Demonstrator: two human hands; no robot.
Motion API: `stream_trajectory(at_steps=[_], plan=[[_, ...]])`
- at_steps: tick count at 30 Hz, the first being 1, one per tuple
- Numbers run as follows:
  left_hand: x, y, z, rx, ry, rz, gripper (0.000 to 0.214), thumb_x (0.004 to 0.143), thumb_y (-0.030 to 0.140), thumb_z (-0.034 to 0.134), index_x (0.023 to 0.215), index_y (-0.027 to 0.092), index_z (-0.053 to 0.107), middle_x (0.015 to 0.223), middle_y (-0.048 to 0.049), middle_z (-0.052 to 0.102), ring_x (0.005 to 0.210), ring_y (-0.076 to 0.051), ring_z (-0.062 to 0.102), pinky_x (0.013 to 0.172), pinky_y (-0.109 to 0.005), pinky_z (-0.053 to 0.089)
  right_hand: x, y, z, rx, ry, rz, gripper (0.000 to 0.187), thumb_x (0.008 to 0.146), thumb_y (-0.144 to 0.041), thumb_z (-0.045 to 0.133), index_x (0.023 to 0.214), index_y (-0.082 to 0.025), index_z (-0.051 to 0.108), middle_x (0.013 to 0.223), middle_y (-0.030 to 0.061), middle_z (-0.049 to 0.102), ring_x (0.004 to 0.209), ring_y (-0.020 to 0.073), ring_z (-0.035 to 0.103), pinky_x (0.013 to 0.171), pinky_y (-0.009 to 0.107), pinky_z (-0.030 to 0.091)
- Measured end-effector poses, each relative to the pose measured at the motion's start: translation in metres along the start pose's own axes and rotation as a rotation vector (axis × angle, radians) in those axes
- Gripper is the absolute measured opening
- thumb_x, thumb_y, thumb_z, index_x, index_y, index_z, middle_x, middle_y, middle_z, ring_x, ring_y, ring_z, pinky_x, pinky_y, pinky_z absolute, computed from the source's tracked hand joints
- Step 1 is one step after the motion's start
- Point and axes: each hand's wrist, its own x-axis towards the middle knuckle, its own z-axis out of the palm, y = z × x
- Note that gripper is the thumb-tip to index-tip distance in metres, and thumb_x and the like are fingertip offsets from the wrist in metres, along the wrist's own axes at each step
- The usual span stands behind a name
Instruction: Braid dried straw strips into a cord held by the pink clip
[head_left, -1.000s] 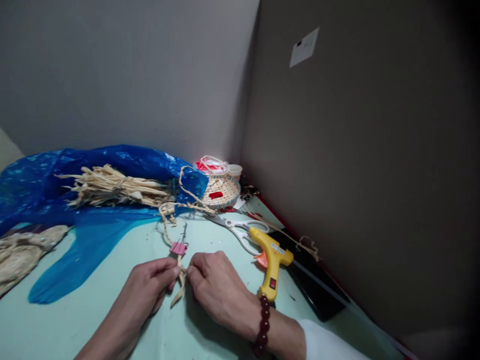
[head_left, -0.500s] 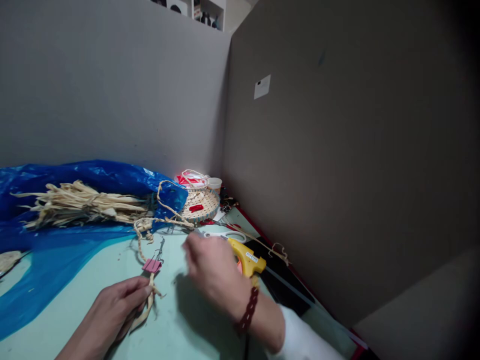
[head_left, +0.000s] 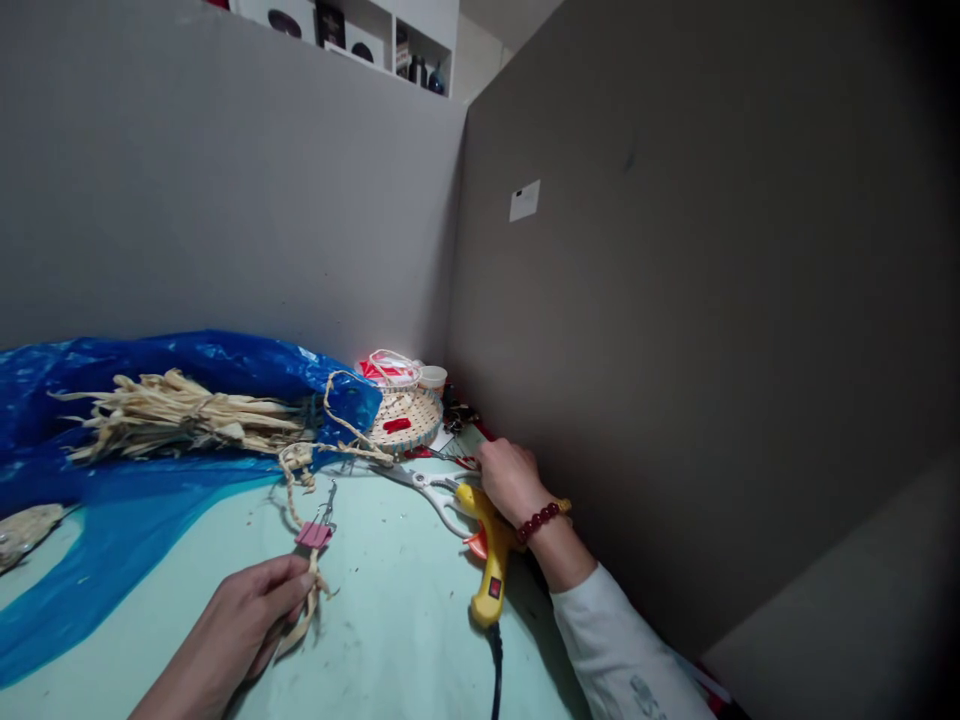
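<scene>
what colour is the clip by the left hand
The clip is pink with grey metal wire handles; the head view shows it best.

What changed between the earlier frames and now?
The right hand let go of the pale strip and moved forward and rightward, to beside the yellow glue gun; whether it grips anything is unclear. The left hand still pinches the strip near the pink clip.

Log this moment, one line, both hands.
left hand: pinches fibre strip near pink clip | right hand: beside scissors, grasp unclear | glue gun: lying nearby
</scene>
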Motion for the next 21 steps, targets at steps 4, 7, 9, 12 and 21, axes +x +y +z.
stream_trajectory(at_steps=[4,7,9,12,21], plan=[[0.004,-0.005,-0.002,-0.019,-0.043,-0.038,0.032,0.062,0.042,0.075,0.061,0.017,0.057,0.047,0.008,0.041,0.036,-0.004,0.026,0.038,-0.018,0.016,0.001,0.006,0.0,0.0,-0.028,0.021,0.023,0.092,-0.03,0.056,0.108,-0.014,0.061,0.107,0.0075,0.063,0.094,0.0192,0.063,0.083,0.039,0.052],[0.006,-0.007,-0.003,-0.013,-0.05,-0.047,0.033,0.062,0.042,0.076,0.06,0.017,0.054,0.045,0.0085,0.04,0.037,-0.004,0.025,0.039,-0.018,0.013,0.002,0.01,0.0,0.019,-0.03,0.04,0.024,0.092,-0.031,0.056,0.108,-0.014,0.061,0.108,0.0077,0.063,0.096,0.0195,0.062,0.083,0.039,0.052],[0.005,-0.006,-0.003,-0.013,-0.052,-0.04,0.035,0.062,0.043,0.076,0.057,0.018,0.052,0.045,0.0084,0.039,0.036,-0.005,0.027,0.038,-0.018,0.017,0.003,0.012,0.0,0.043,-0.022,0.056,0.025,0.092,-0.031,0.056,0.111,-0.015,0.06,0.11,0.008,0.062,0.097,0.02,0.062,0.084,0.04,0.052],[0.001,-0.003,-0.002,-0.029,-0.046,-0.033,0.036,0.061,0.043,0.077,0.055,0.019,0.051,0.044,0.0074,0.041,0.037,-0.007,0.035,0.038,-0.02,0.024,0.004,0.014,0.003,0.101,-0.005,0.08,0.029,0.092,-0.032,0.056,0.116,-0.016,0.058,0.115,0.0087,0.06,0.098,0.0203,0.061,0.083,0.04,0.052],[0.01,-0.012,-0.003,-0.021,-0.05,-0.032,0.033,0.06,0.044,0.074,0.06,0.018,0.054,0.045,0.0083,0.041,0.034,-0.004,0.028,0.037,-0.019,0.015,-0.013,0.006,-0.023,0.449,0.239,-0.079,0.017,0.085,-0.012,0.045,0.094,-0.012,0.06,0.098,0.0127,0.065,0.092,0.0206,0.059,0.077,0.03,0.042]])
